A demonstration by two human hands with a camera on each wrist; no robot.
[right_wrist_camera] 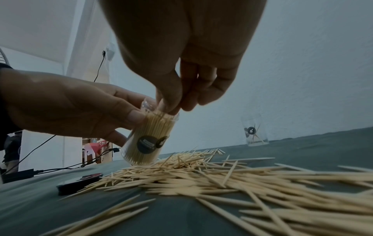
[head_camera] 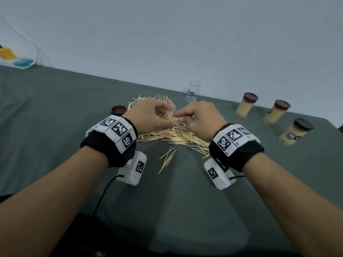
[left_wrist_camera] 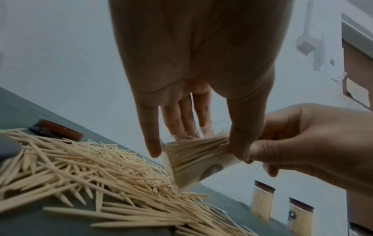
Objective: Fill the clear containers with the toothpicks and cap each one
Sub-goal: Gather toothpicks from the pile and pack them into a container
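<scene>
Left of the toothpick pile (head_camera: 172, 134) on the green table cover (head_camera: 55, 108), a loose brown cap (head_camera: 118, 110) lies flat, just beside the pile's edge. Over the pile, left hand (head_camera: 148, 115) grips a clear container (right_wrist_camera: 149, 138), thumb and fingers curled round its wall; container is tilted, packed with toothpicks, its base touching the pile. Right hand (head_camera: 200, 119) meets it at the open mouth, thumb and fingertips (right_wrist_camera: 171, 102) pinched together on the toothpick ends there. Behind the pile, near the wall, an almost empty clear container (head_camera: 193, 90) stands upright, uncapped, with a few toothpicks inside. Right of the pile, well apart from it, three filled containers (head_camera: 246, 104) stand in a row, each with a brown cap on.
</scene>
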